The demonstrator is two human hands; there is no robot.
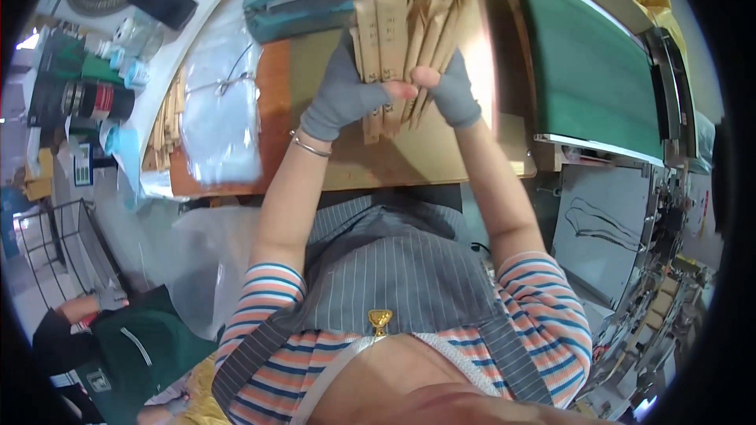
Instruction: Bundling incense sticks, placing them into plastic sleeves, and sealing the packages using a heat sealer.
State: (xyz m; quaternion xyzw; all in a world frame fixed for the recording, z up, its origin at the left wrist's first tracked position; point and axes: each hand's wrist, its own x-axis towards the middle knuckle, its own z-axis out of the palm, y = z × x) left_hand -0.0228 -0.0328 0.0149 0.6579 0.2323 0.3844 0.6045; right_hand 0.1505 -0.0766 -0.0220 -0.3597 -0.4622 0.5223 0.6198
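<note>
My left hand (344,98), in a grey fingertip-less glove, is closed round a bundle of long, flat brown paper sleeves (382,31) with small dark print. Beside it my right hand (457,96), gloved the same way, grips a second bundle of brown sleeves (435,20), fanned and tilted. Both thumbs lie across the near faces, almost meeting between the bundles. The bundles stand up over a tan board (358,169) on the worktable. My other fingers are hidden behind the sleeves.
Stacked clear plastic bags (222,110) lie at the left, beside more brown strips (165,126). A teal tray (303,8) stands behind. To the right runs a green conveyor belt (594,63). A co-worker in a dark green garment (150,338) is at the lower left.
</note>
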